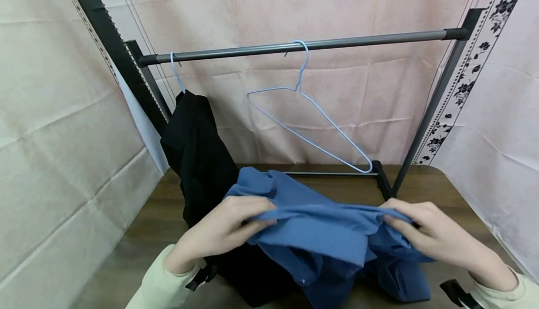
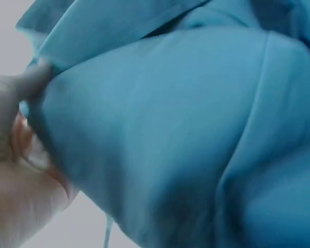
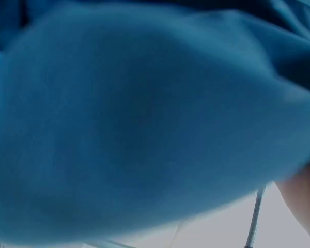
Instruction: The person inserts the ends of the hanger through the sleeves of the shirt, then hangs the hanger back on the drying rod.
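Note:
A blue shirt [image 1: 311, 234] is stretched between the two hands above the table, its lower part bunched and hanging down. My left hand [image 1: 227, 225] pinches the shirt's upper edge between thumb and fingers. At the other end of that edge, my right hand [image 1: 433, 234] grips the cloth with thumb and fingers. In the left wrist view the left thumb [image 2: 33, 80] lies on the blue cloth. Blue fabric [image 3: 144, 124] fills most of the right wrist view and hides nearly all of the right hand.
A dark metal rail [image 1: 236, 53] crosses behind the shirt. From it hang a bare light-blue hanger [image 1: 332, 122] and, at the left, a black garment [image 1: 198, 145] on another hanger, trailing onto the wooden table [image 1: 139, 243]. Pale cloth walls enclose the sides and back.

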Motion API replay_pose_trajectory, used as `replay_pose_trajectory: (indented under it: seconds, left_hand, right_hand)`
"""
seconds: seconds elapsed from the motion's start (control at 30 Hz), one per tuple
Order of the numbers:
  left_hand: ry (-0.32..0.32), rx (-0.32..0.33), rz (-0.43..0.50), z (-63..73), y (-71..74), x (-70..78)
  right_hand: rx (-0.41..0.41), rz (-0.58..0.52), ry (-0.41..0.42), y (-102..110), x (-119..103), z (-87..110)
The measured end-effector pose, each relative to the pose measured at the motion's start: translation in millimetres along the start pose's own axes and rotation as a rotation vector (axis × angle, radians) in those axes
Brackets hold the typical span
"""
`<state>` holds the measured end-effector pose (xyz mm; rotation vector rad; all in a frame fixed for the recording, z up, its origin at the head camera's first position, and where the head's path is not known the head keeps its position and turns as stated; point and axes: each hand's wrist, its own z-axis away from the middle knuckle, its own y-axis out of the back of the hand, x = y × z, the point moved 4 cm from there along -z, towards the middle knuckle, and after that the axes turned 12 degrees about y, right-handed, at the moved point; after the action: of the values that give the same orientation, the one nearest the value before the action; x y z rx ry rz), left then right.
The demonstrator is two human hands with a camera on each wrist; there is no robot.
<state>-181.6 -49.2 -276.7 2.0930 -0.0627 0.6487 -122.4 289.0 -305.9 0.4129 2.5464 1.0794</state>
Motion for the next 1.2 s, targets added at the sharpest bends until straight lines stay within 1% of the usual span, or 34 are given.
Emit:
replay_pose_trajectory:
  seconds: [0.03,0.1,0.17,0.23,0.27,0.33,0.4,0.47,0.5,0.57,0.63,0.67,0.73,0.8,0.87,0.9,0.97,1.03,1.1,1.2]
  left_hand:
    - [0.056,0.016,0.052,-4.0,0.8,-0.8]
    - [0.193,0.042,0.137,-11.2,-1.5,-7.4]
    - [0.330,0.062,0.204,-17.4,-8.3,-19.1]
    - [0.444,0.070,0.239,-22.8,-19.0,-34.9]
    - [0.490,0.067,0.251,-25.3,-25.4,-44.0]
    - [0.560,0.057,0.247,-29.8,-39.1,-63.0]
    - [0.615,0.045,0.221,-32.9,-53.9,-82.6]
    - [0.655,0.051,0.170,-33.0,-68.4,-101.1]
    - [0.671,0.061,0.140,-31.9,-75.2,-109.1]
    - [0.687,0.109,0.081,-27.7,-86.3,-120.4]
    - [0.672,0.187,0.026,-22.1,-92.1,-123.9]
    - [0.651,0.234,0.001,-19.6,-92.8,-122.4]
    - [0.599,0.325,-0.044,-15.6,-90.0,-114.6]
    - [0.532,0.390,-0.089,-13.3,-84.1,-102.0]
    - [0.471,0.432,-0.138,-10.2,-78.1,-86.7]
    - [0.446,0.441,-0.160,-8.9,-75.9,-79.0]
    - [0.416,0.439,-0.207,-7.2,-73.4,-64.9]
    - [0.428,0.405,-0.257,-6.5,-74.2,-56.2]
    - [0.485,0.335,-0.303,-6.7,-77.7,-55.3]
    - [0.589,0.200,-0.372,-4.9,-86.4,-64.6]
  right_hand:
    - [0.026,-0.012,-0.019,3.4,2.0,-1.6]
    - [0.077,-0.009,-0.068,5.6,7.9,-3.1]
    - [0.088,-0.005,-0.182,1.8,17.5,-1.7]
    - [0.089,0.003,-0.298,-6.9,29.8,2.2]
    - [0.084,0.004,-0.357,-12.7,36.4,5.2]
    - [0.050,0.001,-0.461,-25.7,49.6,13.0]
    - [0.001,-0.008,-0.526,-40.4,61.5,21.8]
    - [-0.054,-0.020,-0.570,-55.5,70.9,30.2]
    - [-0.086,-0.025,-0.579,-62.6,74.3,33.8]
    - [-0.134,-0.019,-0.583,-75.1,78.7,39.2]
    - [-0.142,0.024,-0.565,-83.1,79.2,41.3]
    - [-0.127,0.051,-0.543,-85.0,78.0,40.8]
    - [-0.074,0.116,-0.494,-84.8,73.8,37.0]
    - [-0.010,0.184,-0.436,-80.6,67.4,31.0]
    - [0.031,0.217,-0.406,-76.9,60.4,24.9]
    - [0.041,0.224,-0.403,-75.7,57.3,22.1]
    - [0.048,0.223,-0.412,-75.4,51.8,17.8]
    - [0.040,0.209,-0.445,-78.3,48.0,14.7]
    - [0.025,0.198,-0.470,-83.3,46.2,11.5]
    - [-0.015,0.191,-0.521,-93.8,46.2,9.2]
